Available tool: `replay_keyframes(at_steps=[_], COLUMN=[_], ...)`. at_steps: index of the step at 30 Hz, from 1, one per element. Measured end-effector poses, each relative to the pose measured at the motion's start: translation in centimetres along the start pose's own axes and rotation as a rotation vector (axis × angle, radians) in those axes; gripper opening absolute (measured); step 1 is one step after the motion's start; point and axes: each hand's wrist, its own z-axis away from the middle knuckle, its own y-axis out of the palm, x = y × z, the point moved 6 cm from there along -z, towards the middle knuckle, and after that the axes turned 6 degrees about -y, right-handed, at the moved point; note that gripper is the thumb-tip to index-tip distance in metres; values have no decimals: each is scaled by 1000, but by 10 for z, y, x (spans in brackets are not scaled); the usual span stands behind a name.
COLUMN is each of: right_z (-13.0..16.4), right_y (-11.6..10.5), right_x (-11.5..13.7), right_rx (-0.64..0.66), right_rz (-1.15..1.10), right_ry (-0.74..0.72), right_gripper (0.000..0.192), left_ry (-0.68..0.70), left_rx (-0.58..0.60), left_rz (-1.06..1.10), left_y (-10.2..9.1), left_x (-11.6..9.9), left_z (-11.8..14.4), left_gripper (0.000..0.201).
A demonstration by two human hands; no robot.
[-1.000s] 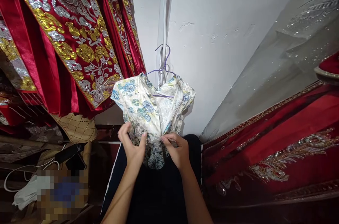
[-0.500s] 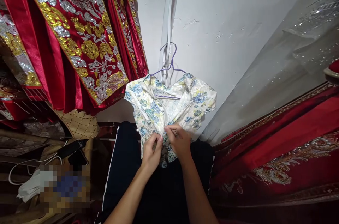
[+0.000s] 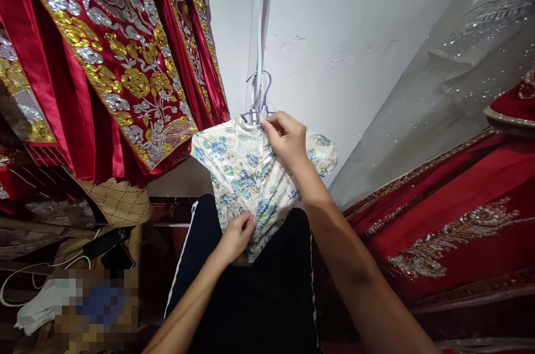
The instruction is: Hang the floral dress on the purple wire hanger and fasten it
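On the far left hang red robes [image 3: 104,58] with gold and silver flowers sewn on them. Below them lie a woven tan bag [image 3: 119,200] and a white cable [image 3: 25,281].

In the middle, a small floral dress [image 3: 246,175], cream with blue flowers, hangs on a purple hanger [image 3: 259,98] against the white wall [image 3: 355,36]. The dress sits on the hanger already, and its front looks closed from top to bottom.

The left hand [image 3: 238,234] has its grip pinched on the bottom edge of the dress, pulling it down straight. The right hand [image 3: 286,139] is up at the collar, its grip closed on the cloth just beside the hanger hook. So the hanging looks done; I think only the top near the collar is left to fix and smooth.

On the right lies more red cloth [image 3: 451,203] with shiny beads, under a clear glittery cover [image 3: 451,64].
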Motion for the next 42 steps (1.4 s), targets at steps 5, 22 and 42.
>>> replay_keyframes(at_steps=[5, 22, 42], right_z=[12, 53, 55], right_y=[-8, 2, 21], right_x=[15, -7, 18], right_rx=[20, 116, 365], right_rz=[-6, 70, -144], right_ry=[17, -245, 76], right_gripper=[17, 16, 25], left_ry=[297, 513, 702], left_rx=[-145, -159, -371], left_rz=[-48, 134, 35], left_y=[-68, -89, -140], left_x=[-92, -186, -221], left_z=[-51, -117, -93], left_gripper=[32, 29, 28])
